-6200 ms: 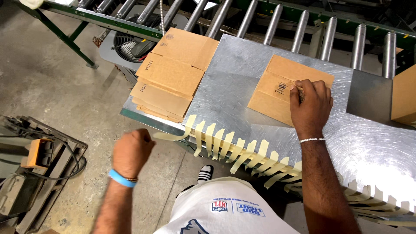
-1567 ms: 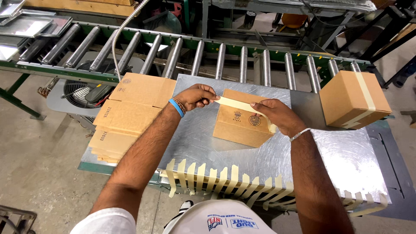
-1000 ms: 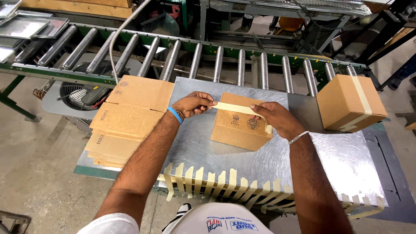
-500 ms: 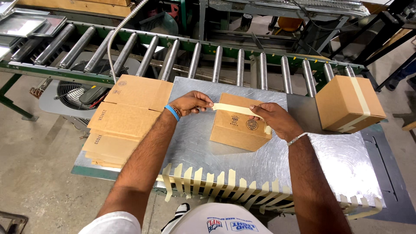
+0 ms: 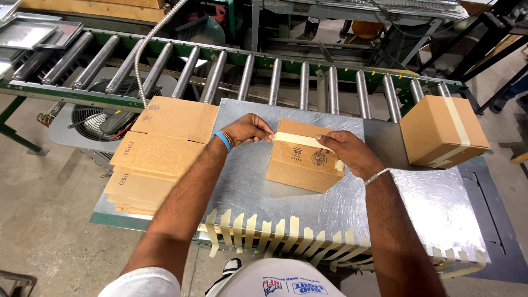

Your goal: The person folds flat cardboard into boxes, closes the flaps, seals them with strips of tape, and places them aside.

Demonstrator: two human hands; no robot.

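A small brown cardboard box [image 5: 300, 165] stands in the middle of the metal table [image 5: 418, 209]. A strip of beige tape [image 5: 297, 139] stretches across its top. My left hand [image 5: 250, 129] pinches the strip's left end at the box's left top edge. The strip's right end is pressed down by my right hand [image 5: 346, 151] over the box's right top corner. Both hands rest on the box.
A stack of flat cardboard blanks [image 5: 157, 151] lies on the table's left. A taped box [image 5: 443, 132] sits at the right by the roller conveyor [image 5: 247, 74]. Several cut tape strips [image 5: 275, 231] hang along the table's near edge. A fan [image 5: 93, 118] sits below left.
Six seconds back my left hand was pulling a strip off the table edge. Since then both hands have held the strip over the box top, barely shifting in the last second.
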